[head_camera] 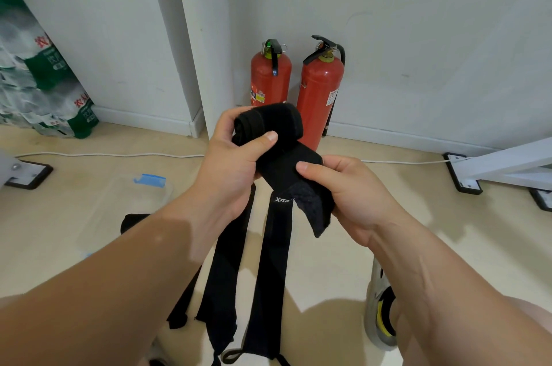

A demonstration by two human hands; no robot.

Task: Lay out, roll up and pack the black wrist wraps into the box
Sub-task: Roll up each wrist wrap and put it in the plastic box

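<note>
A black wrist wrap (280,141) is partly rolled up and held in the air at the middle of the view. My left hand (230,168) grips the thick roll, thumb on top. My right hand (349,189) pinches the loose end, whose fuzzy fastening patch (313,207) hangs down. Three more black wraps (271,270) lie flat and lengthwise on the beige floor under my hands; one shows a white logo. A clear plastic box (125,210) with a blue clip sits on the floor to the left, partly behind my left forearm.
Two red fire extinguishers (319,93) stand against the white wall ahead. Packs of bottled water (44,87) are stacked at the left. A white frame with black feet (466,174) stands at the right, a white cable (104,155) runs along the floor, and a shoe (379,306) sits lower right.
</note>
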